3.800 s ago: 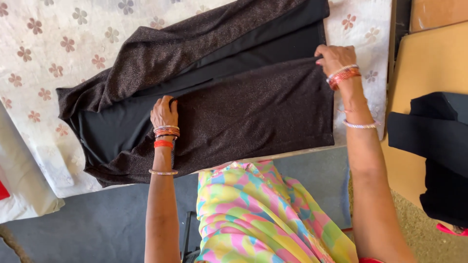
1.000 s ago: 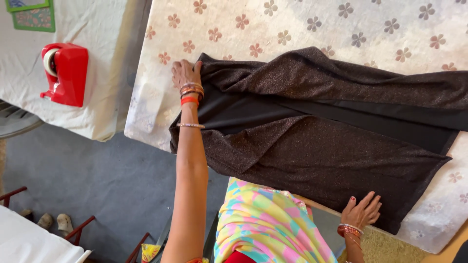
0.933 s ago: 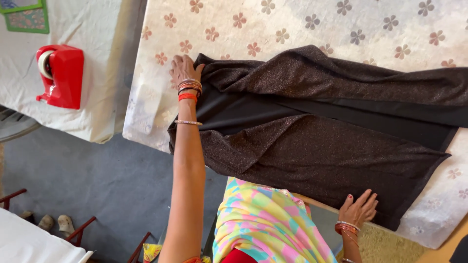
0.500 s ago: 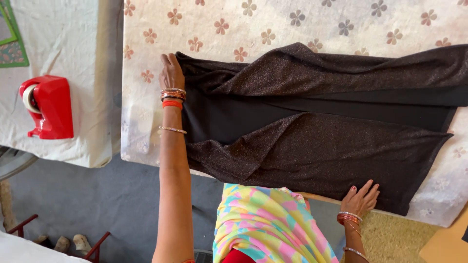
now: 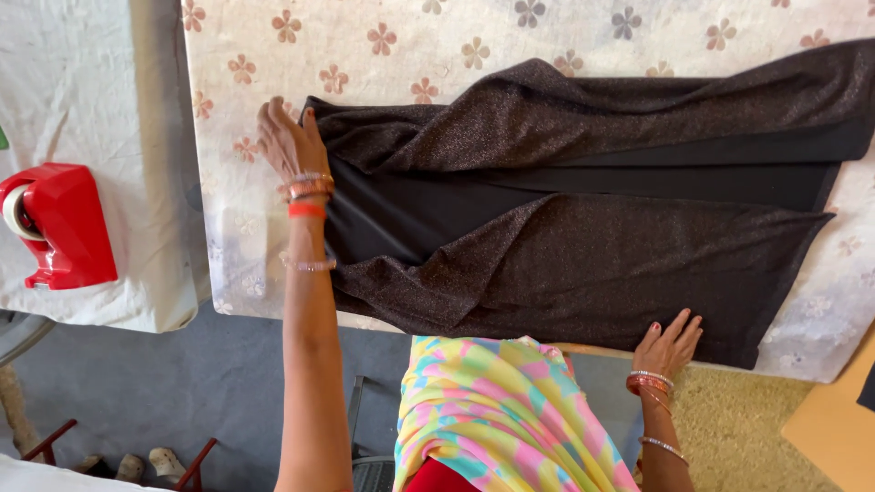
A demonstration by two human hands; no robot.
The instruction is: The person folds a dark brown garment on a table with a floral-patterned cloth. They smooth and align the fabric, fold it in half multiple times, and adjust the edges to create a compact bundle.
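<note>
The dark sparkly fabric [image 5: 583, 246] lies stretched out between the person's hands, long edges folded in so the plain black side shows down the middle. Looks like the smoothing and squaring part of folding. The left hand [image 5: 290, 141] is flat and open on the cloth's far left end, gripping nothing. The right hand [image 5: 670, 342] rests spread open on the near edge, also holding nothing. Next up is probably evening out that rumpled left end. It's all on a floral-covered surface [image 5: 410, 46]. Left of the left hand sits a red tape dispenser [image 5: 59, 223] on a white sheet [image 5: 82, 82]. No containers anywhere.
</note>
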